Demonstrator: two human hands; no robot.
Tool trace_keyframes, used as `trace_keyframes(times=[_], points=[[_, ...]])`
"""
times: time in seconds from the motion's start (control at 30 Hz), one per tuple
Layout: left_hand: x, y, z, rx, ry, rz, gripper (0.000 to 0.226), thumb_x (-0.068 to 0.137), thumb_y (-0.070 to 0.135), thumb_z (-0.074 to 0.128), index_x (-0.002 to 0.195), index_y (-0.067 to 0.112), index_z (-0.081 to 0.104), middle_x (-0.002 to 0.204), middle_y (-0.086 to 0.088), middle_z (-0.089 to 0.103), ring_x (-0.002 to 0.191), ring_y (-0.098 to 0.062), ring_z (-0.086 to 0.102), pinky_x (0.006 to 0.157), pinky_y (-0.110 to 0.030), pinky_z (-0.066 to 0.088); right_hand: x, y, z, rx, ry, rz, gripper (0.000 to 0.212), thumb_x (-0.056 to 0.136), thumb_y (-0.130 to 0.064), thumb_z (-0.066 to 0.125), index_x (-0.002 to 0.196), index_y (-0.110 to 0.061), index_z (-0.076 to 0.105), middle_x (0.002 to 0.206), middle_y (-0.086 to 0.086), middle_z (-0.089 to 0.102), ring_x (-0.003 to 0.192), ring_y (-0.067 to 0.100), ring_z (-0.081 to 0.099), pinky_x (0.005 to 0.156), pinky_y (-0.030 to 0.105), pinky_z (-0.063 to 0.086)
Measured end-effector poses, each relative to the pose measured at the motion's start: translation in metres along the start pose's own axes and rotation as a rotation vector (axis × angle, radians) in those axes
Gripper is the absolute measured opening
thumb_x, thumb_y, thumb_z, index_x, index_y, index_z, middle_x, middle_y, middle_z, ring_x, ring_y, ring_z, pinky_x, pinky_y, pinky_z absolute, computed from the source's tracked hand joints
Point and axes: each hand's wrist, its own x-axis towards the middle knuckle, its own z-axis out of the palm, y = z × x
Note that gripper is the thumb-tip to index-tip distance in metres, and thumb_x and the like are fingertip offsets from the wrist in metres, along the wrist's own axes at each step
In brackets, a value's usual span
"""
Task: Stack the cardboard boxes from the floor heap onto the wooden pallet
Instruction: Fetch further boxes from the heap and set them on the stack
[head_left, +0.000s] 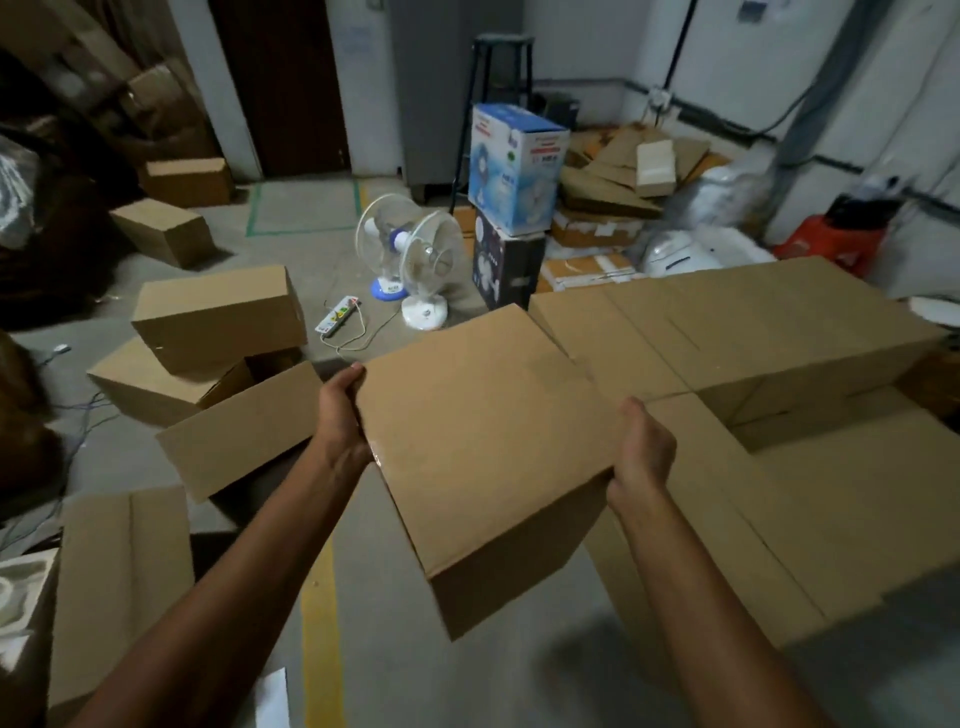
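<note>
- Both hands are clamped on one cardboard box. The left hand is curled round its left edge and the right hand grips the right edge. The box is up in the air, tilted, above the floor's yellow line.
- I'd level it first and squeeze evenly from both sides so it doesn't twist, then set it down flush against a neighbour.
- Just right of it are the stacked boxes, in two tiers. The pallet is hidden under them. The lower step by the right hand looks like the free spot, I reckon.
- On the left is the floor heap, with an open box lying on its side nearby. Easy to kick.
- Further out there's a power strip with a loose cord, two table fans, a blue fan carton and a stool. Probably none of it blocks the way.
</note>
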Motion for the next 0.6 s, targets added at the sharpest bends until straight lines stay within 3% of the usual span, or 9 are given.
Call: trace_keyframes(times=[0.07, 0.1, 0.17, 0.23, 0.3, 0.33, 0.47, 0.53, 0.6], points=[[-0.011, -0.018, 0.008, 0.060, -0.007, -0.009, 0.043, 0.080, 0.040, 0.065, 0.114, 0.013, 0.067, 0.107, -0.010, 0.065, 0.089, -0.024, 0.064, 0.080, -0.037, 0.053, -0.007, -0.008, -0.027, 0.192, 0.031, 0.223, 0.029, 0.092, -0.032, 0.056, 0.092, -0.006, 0.068, 0.098, 0.017, 0.072, 0.081, 0.033, 0.067, 0.069, 0.038, 0.055], [-0.015, -0.028, 0.009, 0.091, -0.004, -0.013, 0.057, 0.072, 0.043, 0.072, 0.121, 0.014, 0.067, 0.112, -0.010, 0.063, 0.096, -0.025, 0.062, 0.082, -0.039, 0.052, -0.007, -0.011, -0.044, 0.236, 0.001, 0.324, 0.041, 0.097, -0.041, 0.051, 0.109, -0.005, 0.065, 0.110, 0.020, 0.068, 0.094, 0.036, 0.066, 0.083, 0.046, 0.054], [-0.019, -0.048, 0.007, 0.169, -0.013, -0.009, 0.076, 0.062, 0.052, 0.079, 0.127, 0.015, 0.064, 0.119, -0.012, 0.062, 0.105, -0.030, 0.059, 0.081, -0.042, 0.050, -0.011, -0.019, -0.082, 0.269, -0.028, 0.446, 0.054, 0.099, -0.053, 0.041, 0.122, -0.007, 0.057, 0.120, 0.020, 0.063, 0.112, 0.040, 0.059, 0.104, 0.060, 0.040], [-0.031, -0.066, 0.012, 0.346, -0.055, 0.087, 0.073, 0.063, 0.064, 0.075, 0.116, 0.014, 0.067, 0.122, -0.018, 0.062, 0.114, -0.041, 0.058, 0.080, -0.047, 0.048, -0.019, -0.027, -0.121, 0.286, -0.030, 0.424, 0.045, 0.103, -0.043, 0.038, 0.110, -0.006, 0.062, 0.107, 0.018, 0.069, 0.100, 0.036, 0.063, 0.095, 0.054, 0.048], [-0.062, -0.072, 0.036, 0.576, -0.166, 0.249, 0.054, 0.072, 0.066, 0.066, 0.093, 0.016, 0.065, 0.103, -0.019, 0.060, 0.100, -0.040, 0.057, 0.078, -0.047, 0.042, -0.025, -0.035, -0.162, 0.250, -0.043, 0.353, 0.038, 0.105, -0.025, 0.036, 0.094, -0.006, 0.067, 0.085, 0.016, 0.074, 0.081, 0.033, 0.066, 0.074, 0.041, 0.056], [-0.083, -0.071, 0.054, 0.674, -0.245, 0.288, 0.048, 0.074, 0.064, 0.063, 0.089, 0.018, 0.063, 0.095, -0.016, 0.058, 0.093, -0.034, 0.055, 0.077, -0.045, 0.040, -0.029, -0.040, -0.184, 0.222, -0.044, 0.321, 0.038, 0.105, -0.020, 0.036, 0.088, -0.006, 0.067, 0.079, 0.016, 0.074, 0.077, 0.032, 0.067, 0.070, 0.038, 0.056], [-0.166, -0.080, 0.135, 1.011, -0.562, 0.193, 0.079, 0.063, 0.085, 0.062, 0.119, 0.031, 0.067, 0.104, -0.006, 0.066, 0.091, -0.024, 0.063, 0.079, -0.033, 0.050, -0.038, -0.065, -0.268, 0.199, -0.084, 0.223, 0.022, 0.097, -0.018, 0.052, 0.098, -0.008, 0.071, 0.093, 0.018, 0.072, 0.086, 0.032, 0.067, 0.077, 0.041, 0.055], [-0.197, -0.101, 0.173, 0.963, -0.565, 0.243, 0.089, 0.062, 0.089, 0.060, 0.129, 0.030, 0.060, 0.120, -0.006, 0.066, 0.107, -0.027, 0.064, 0.088, -0.037, 0.051, -0.037, -0.080, -0.298, 0.207, -0.104, 0.147, 0.016, 0.088, -0.013, 0.060, 0.092, -0.013, 0.076, 0.100, 0.017, 0.071, 0.089, 0.032, 0.067, 0.073, 0.039, 0.056], [-0.228, -0.124, 0.214, 0.836, -0.510, 0.299, 0.075, 0.082, 0.075, 0.057, 0.137, 0.024, 0.054, 0.133, -0.006, 0.063, 0.122, -0.028, 0.060, 0.096, -0.039, 0.049, -0.037, -0.096, -0.323, 0.202, -0.137, 0.083, 0.016, 0.085, -0.011, 0.062, 0.085, -0.016, 0.077, 0.104, 0.017, 0.070, 0.088, 0.031, 0.066, 0.068, 0.036, 0.055]])
